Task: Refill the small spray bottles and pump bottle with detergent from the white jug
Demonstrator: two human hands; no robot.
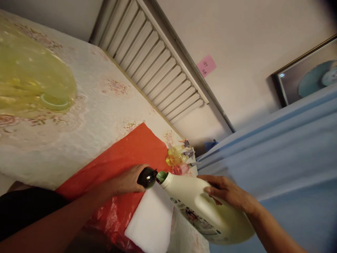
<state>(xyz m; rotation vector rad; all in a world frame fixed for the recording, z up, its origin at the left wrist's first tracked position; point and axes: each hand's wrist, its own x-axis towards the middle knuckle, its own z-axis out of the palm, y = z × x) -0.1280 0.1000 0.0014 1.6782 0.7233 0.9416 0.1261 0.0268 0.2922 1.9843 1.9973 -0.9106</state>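
Low in the frame's centre, the cream jug (205, 207) lies tipped with its open mouth touching the neck of the dark bottle (147, 177); pouring well likely means keeping the mouths aligned and tilting slowly. The right hand (226, 193) is clamped around the jug's handle, and the left hand (126, 181) is wrapped tight on the dark bottle, over the red plastic sheet (126, 154).

1. Table (86, 119) w/ pale floral cloth, runs along wall.
2. Red plastic sheet (131, 154) lies on cloth, near edge.
3. White pad (150, 221) on red sheet.
4. Yellow transparent cover (28, 73) at far end.
5. Small spray bottles (177, 158) lying at corner, just beside red sheet.
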